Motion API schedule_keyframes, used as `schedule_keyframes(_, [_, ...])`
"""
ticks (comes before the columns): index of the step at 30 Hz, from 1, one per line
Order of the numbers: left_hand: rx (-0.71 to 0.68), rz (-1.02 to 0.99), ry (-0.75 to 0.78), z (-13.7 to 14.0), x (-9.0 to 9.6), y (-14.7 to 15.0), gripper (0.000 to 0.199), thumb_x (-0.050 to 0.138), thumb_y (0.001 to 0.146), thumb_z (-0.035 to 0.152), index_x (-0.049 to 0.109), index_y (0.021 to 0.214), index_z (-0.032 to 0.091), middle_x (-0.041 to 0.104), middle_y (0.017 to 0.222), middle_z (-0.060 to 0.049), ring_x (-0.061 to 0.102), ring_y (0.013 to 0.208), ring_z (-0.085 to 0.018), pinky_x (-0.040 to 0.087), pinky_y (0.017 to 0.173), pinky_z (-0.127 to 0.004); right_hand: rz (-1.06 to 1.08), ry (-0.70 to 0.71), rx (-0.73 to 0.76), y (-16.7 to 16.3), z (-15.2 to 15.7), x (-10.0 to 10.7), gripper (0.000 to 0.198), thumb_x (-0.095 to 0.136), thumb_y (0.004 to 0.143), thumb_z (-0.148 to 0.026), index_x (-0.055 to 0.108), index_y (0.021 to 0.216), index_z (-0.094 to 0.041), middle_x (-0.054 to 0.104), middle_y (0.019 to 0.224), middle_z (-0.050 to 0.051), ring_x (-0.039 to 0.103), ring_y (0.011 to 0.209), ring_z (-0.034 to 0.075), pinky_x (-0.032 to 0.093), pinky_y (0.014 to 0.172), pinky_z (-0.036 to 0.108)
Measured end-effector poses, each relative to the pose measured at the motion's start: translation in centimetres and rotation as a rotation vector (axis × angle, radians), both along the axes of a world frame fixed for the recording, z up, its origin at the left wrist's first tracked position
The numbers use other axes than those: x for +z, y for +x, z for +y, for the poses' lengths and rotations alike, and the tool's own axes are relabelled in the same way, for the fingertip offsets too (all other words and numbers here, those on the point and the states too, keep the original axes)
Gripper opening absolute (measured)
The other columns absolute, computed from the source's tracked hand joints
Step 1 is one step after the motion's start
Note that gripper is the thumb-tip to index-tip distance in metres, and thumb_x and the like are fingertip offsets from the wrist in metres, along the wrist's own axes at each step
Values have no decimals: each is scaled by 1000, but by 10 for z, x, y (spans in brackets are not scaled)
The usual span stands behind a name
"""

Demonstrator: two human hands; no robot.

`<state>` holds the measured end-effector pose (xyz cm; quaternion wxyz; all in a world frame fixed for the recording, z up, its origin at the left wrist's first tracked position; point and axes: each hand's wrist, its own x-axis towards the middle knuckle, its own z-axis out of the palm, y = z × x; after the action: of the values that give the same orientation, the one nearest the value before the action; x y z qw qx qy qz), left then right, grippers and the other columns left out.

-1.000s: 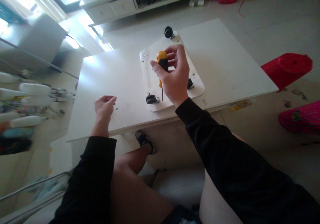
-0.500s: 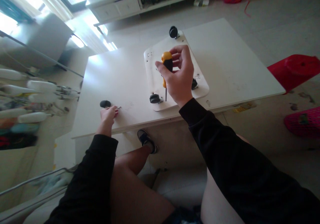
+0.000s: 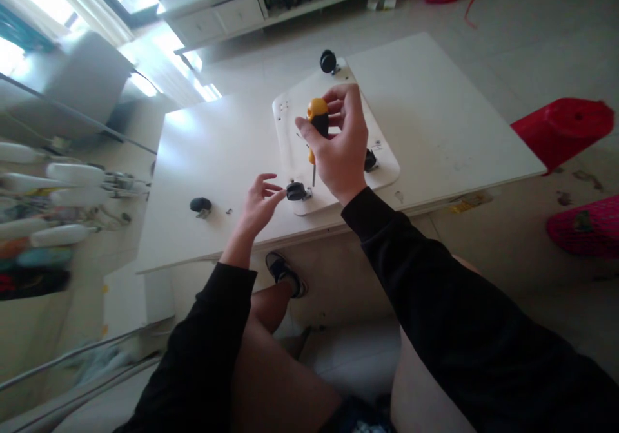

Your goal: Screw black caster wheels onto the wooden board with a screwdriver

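A yellow-and-black screwdriver [image 3: 318,114] is gripped in my right hand [image 3: 341,143], its shaft pointing down over a white board [image 3: 348,185] with rounded corners. Just left of the board's near-left caster [image 3: 294,191], my left hand [image 3: 261,204] has its fingers spread; the thumb tip meets or nearly meets that wheel. Another black caster [image 3: 327,61] sits at the far corner, and a third [image 3: 370,160] is partly hidden behind my right hand. Away to the left, a loose caster [image 3: 200,205] lies on the table near small dark hardware [image 3: 229,211], probably screws.
The board lies on a white table [image 3: 435,98]. A red plastic stool [image 3: 565,130] stands off its right end, with a pink basket [image 3: 585,225] below. Across the floor is a white cabinet [image 3: 217,17]. My legs are under the near edge.
My left hand has left the small hardware by the loose caster and moved right to the board's near-left caster. My right hand still holds the screwdriver in about the same place.
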<state>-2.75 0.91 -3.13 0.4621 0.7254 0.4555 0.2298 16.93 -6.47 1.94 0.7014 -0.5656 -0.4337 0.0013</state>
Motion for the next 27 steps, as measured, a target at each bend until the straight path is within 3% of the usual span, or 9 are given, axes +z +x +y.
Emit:
schedule_keyframes(6, [2, 111, 204, -17, -8, 29, 52, 89, 74, 33, 64, 119, 24, 71, 109, -7, 66, 81, -18, 55, 72, -34, -12, -13, 23, -3, 6, -7, 40, 69, 99, -56, 51, 124, -30, 61, 107, 0, 69, 101, 15, 63, 102, 40])
schedule_keyframes(11, [-1, 198, 355, -22, -10, 36, 51, 92, 72, 23, 65, 116, 23, 68, 111, -6, 67, 91, -21, 57, 86, -40, -29, -32, 30, -4, 11, -14, 37, 73, 98, -50, 52, 119, -28, 61, 108, 0, 68, 100, 15, 60, 106, 42])
schedule_keyframes(14, [-27, 231, 385, -22, -9, 35, 50, 89, 72, 16, 65, 115, 22, 67, 112, -6, 68, 99, -23, 57, 91, -41, -36, -38, 35, -4, 13, -18, 36, 74, 97, -48, 52, 118, -28, 62, 107, 0, 68, 100, 15, 60, 107, 42])
schedule_keyframes(22, [-51, 256, 408, -17, -10, 31, 44, 82, 74, 10, 67, 112, 24, 67, 111, -6, 65, 88, -20, 58, 83, -38, -58, -37, 43, -5, 17, -24, 37, 75, 97, -49, 53, 119, -29, 61, 105, -1, 68, 101, 15, 61, 106, 43])
schedule_keyframes(27, [-114, 224, 456, -19, -9, 31, 42, 82, 74, 12, 69, 112, 24, 68, 116, -7, 66, 107, -26, 57, 97, -43, -60, -42, 46, -6, 16, -23, 36, 75, 97, -47, 54, 119, -28, 62, 106, -1, 69, 101, 15, 62, 106, 43])
